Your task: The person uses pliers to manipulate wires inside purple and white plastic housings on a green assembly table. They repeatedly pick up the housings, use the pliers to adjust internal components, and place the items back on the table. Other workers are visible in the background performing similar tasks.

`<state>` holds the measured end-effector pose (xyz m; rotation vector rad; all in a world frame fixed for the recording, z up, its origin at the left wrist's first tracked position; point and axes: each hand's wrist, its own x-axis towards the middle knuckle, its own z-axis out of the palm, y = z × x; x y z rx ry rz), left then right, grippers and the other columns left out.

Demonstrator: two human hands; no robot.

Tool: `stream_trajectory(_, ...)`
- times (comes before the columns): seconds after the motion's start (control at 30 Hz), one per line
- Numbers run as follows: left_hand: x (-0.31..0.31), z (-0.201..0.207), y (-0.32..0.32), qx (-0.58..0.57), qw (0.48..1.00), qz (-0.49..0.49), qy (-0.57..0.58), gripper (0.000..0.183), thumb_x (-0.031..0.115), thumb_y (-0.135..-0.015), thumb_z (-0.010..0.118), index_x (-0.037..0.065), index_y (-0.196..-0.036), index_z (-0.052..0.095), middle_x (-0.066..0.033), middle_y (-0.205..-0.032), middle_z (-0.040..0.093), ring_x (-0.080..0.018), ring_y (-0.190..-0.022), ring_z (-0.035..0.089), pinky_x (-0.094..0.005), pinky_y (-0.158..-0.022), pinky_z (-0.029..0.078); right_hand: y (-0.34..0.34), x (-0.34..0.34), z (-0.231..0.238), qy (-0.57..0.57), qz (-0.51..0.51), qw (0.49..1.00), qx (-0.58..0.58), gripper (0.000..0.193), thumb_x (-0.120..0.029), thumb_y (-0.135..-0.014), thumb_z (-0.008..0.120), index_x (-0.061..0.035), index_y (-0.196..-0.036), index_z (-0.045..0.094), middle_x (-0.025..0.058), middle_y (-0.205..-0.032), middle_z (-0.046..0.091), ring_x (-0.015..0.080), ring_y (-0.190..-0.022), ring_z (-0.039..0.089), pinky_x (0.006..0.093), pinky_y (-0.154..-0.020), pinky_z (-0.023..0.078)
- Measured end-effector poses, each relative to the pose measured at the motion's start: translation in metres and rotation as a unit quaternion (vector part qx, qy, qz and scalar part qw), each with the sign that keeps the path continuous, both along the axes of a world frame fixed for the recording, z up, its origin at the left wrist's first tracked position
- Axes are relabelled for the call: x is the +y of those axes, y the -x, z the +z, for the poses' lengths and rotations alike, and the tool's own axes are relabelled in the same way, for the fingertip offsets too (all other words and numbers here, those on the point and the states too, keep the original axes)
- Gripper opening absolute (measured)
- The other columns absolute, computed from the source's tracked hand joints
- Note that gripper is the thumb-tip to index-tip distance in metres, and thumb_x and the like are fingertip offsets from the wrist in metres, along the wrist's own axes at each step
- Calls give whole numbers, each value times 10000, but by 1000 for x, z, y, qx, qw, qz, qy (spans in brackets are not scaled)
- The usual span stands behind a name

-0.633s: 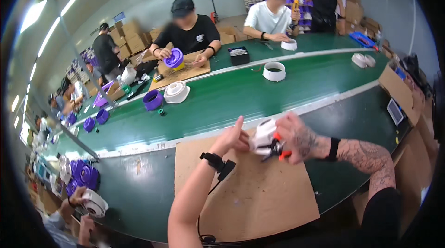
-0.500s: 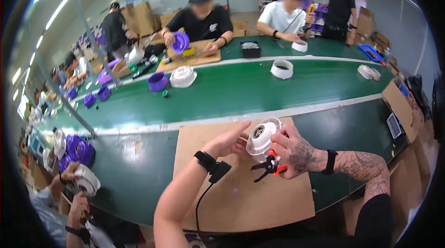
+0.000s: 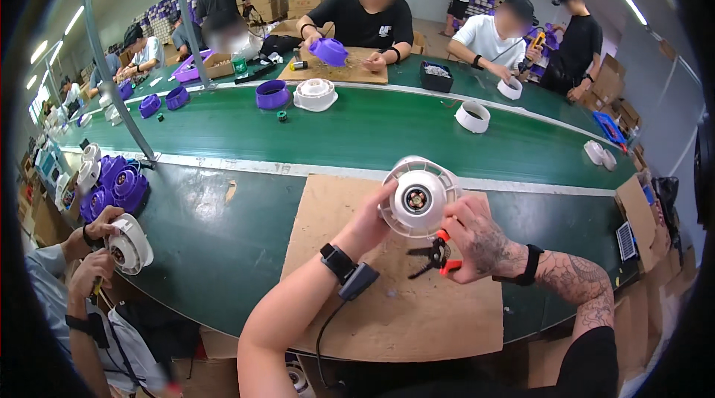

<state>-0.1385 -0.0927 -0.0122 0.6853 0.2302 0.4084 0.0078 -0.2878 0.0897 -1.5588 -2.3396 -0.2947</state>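
A white round plastic housing (image 3: pixel 418 197) with a ribbed outer ring is held above the brown cardboard sheet (image 3: pixel 402 301). Its domed side faces up, with a dark round opening in the middle and small metallic parts inside. My left hand (image 3: pixel 370 215) grips the ring at its left edge. In my right hand (image 3: pixel 475 238) is a pair of pliers (image 3: pixel 434 255) with black jaws and orange-red handles, pointing left below the housing. The fingers of that same hand also touch the housing's right rim. What lies beneath the housing is hidden.
Beyond the cardboard runs a green conveyor belt (image 3: pixel 357 130) bearing purple rings (image 3: pixel 273 94) and white housings (image 3: pixel 315 94). Purple housings (image 3: pixel 119 186) are piled at left, beside a co-worker's hands (image 3: pixel 93 264). An open carton (image 3: pixel 639 212) stands at right. Other people work across the belt.
The housing has been raised slightly and turned so its domed face shows. My left hand has closed on its rim. The pliers stay in my right hand. The whole view has shifted.
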Motion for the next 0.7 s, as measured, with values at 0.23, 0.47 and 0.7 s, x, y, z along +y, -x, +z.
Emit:
stream_trajectory(0.23,17,-14,-1,86,983,129,-100,391,351,-1005,718,52,-1247,651,-60,-1052,732,-135,-917,701,-296,-742,562,-20,16,21,-8,-98,986,-133,589,-359,-522,809,-36,-957,577,129,-1027,540,309,-1008,531,456,-926,398)
stream_trajectory(0.47,18,-13,-2,53,986,113,-113,379,332,-1028,681,32,-1258,655,-52,-1068,732,-129,-929,703,-310,-787,578,-25,26,56,-7,-167,958,-232,590,-313,-507,796,-74,-996,568,72,-938,506,260,-948,505,416,-904,375)
stream_trajectory(0.7,18,-11,-1,30,993,81,-81,379,356,-1065,599,32,-1258,639,-74,-1104,720,-154,-993,709,-336,-852,597,-26,20,61,14,-161,962,-221,535,-279,-560,805,-66,-1001,589,63,-916,535,245,-911,529,396,-867,403)
